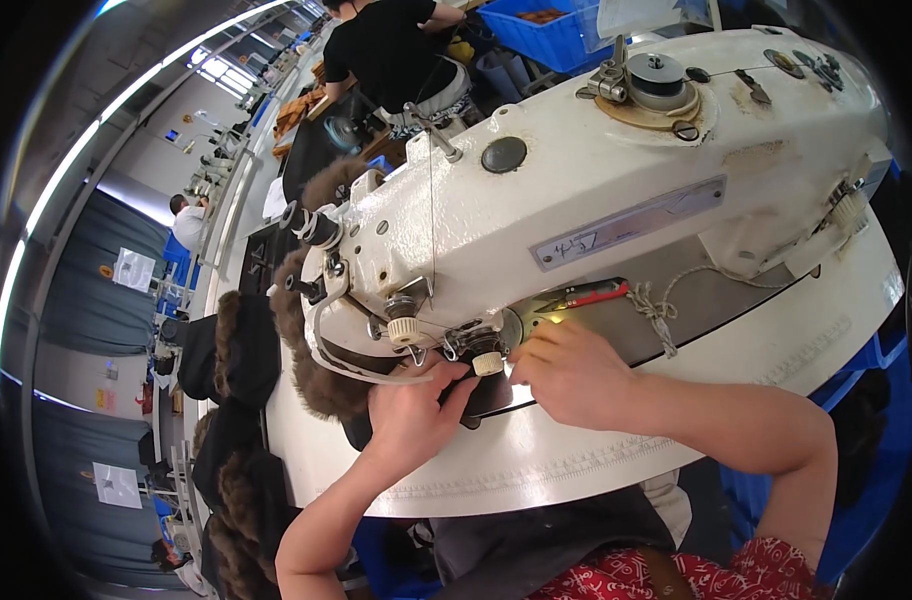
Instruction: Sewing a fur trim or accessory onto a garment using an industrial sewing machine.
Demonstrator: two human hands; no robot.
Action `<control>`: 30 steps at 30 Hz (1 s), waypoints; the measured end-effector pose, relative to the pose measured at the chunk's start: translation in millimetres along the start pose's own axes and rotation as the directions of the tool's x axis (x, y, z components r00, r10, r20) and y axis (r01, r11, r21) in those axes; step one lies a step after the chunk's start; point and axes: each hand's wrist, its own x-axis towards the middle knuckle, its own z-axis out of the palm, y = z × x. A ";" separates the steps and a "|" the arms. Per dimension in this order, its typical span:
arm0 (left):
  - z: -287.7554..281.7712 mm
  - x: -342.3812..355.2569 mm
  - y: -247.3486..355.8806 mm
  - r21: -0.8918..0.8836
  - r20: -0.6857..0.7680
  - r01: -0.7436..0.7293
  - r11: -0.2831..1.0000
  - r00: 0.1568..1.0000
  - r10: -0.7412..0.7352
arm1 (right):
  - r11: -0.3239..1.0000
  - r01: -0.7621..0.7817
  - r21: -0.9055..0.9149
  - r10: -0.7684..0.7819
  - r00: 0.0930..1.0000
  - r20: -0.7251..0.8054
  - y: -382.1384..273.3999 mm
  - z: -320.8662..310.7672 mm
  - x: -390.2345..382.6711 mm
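sewing machine (566,190), white and worn, stretches from the centre of the frame to the upper right, its needle end lying near the middle. both of the person's hands are at that end, just under the head of the machine. the left hand (413,412) comes up from the lower left, fingers bent and partly hidden behind the machine's parts, the thumb pointing up and to the right; whether it pinches anything, i cannot tell. the right hand (576,375) enters from the lower right with its fingers curled inward, tips close to a small cream knob (488,364); its grip is also hidden, so i cannot tell what, if anything, it holds. a yellowish glow falls on its knuckles.

brown fur (324,385) on dark cloth lies just left of the left hand, partly behind the machine head. a second cream knob (404,331) sits above that hand. right of centre, red-handled snips (591,294) rest beneath the machine's arm, beside a knotted pale cord (656,318). the white table (536,478) curves across the lower middle.

more dark pieces with brown fur (241,350) hang along the left of the table. at the upper middle, another person in a black top (391,60) leans away, near a blue bin (544,38).
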 end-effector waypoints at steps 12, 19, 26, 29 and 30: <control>6.5 -3.4 4.8 0.381 -0.017 -0.237 0.894 0.965 0.263 | 0.969 0.219 -0.112 -0.204 0.970 0.135 -11.7 9.3 -2.1; 12.8 -2.4 -3.0 0.406 0.015 -0.359 0.840 0.922 0.386 | 0.961 0.251 -0.118 -0.225 0.954 0.198 -11.7 11.6 -0.3; 9.9 -3.3 -0.4 0.286 -0.038 -0.279 0.917 0.953 0.302 | 0.964 0.224 -0.143 -0.200 0.966 0.165 -18.7 9.7 0.2; 9.3 -3.0 -1.1 0.281 -0.063 -0.286 0.916 0.947 0.315 | 0.971 0.195 -0.137 -0.168 0.968 0.188 -22.3 4.8 5.0; 9.4 -2.2 -0.1 0.289 -0.062 -0.288 0.913 0.946 0.318 | 0.970 0.200 -0.138 -0.170 0.965 0.200 -21.6 6.4 6.0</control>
